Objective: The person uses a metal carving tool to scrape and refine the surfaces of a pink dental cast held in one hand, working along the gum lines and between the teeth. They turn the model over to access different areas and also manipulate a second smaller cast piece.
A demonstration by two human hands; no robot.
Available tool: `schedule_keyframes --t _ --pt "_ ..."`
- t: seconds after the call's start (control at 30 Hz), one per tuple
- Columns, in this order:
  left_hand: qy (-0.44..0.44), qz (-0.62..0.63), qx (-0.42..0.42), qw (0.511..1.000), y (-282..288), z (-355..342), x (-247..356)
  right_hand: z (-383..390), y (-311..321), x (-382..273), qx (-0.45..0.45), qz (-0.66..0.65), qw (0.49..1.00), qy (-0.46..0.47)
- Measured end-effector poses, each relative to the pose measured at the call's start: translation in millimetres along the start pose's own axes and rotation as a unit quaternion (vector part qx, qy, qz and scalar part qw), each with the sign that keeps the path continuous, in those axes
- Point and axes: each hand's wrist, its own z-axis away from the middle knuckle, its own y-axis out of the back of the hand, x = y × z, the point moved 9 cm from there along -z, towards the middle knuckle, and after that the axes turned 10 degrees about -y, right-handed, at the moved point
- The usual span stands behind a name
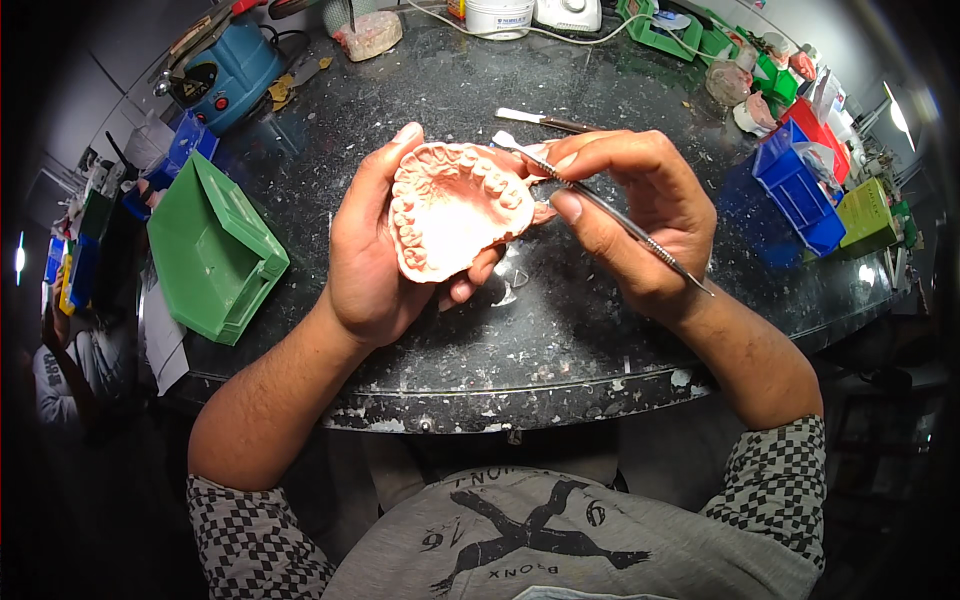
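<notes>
My left hand [370, 270] is closed round a pink dental cast [450, 210] of an arch of teeth, tilted face up, with the fingers under it. My right hand [640, 230] grips a slender metal dental instrument [625, 220] between thumb and fingers, its pale flattened tip near the cast's upper right edge. Small pinkish pieces show by those fingertips, partly hidden; I cannot make out whether they are attached to the cast. A second instrument [525, 116] with a dark handle and light blade lies on the dark, speckled bench [460, 380] just beyond my hands.
A green bin [215, 250] stands left. Behind it is a blue machine [215, 80]. Blue bins [790, 190], a red bin [815, 125] and plaster pieces [730, 85] line the right. A white tub [498, 18] and cable sit at the back. Another person [65, 370] is at far left.
</notes>
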Motion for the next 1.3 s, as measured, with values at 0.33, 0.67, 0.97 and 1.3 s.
schedule_keyframes --t 0.33,0.67,0.97,1.3 --pt "0.027 0.004 -0.010 1.000 4 1 -6 0 -2 -2 -0.008 -0.002 1.000 0.007" --pt "-0.101 -0.034 -0.010 0.994 4 1 15 0 5 -6 0.036 -0.006 0.999 0.022" --pt "-0.160 -0.129 0.077 0.976 8 -1 29 -6 14 0 0.049 -0.052 0.997 -0.009" --pt "-0.153 -0.177 0.078 0.969 9 1 29 -8 31 64 0.076 0.011 0.959 -0.272"
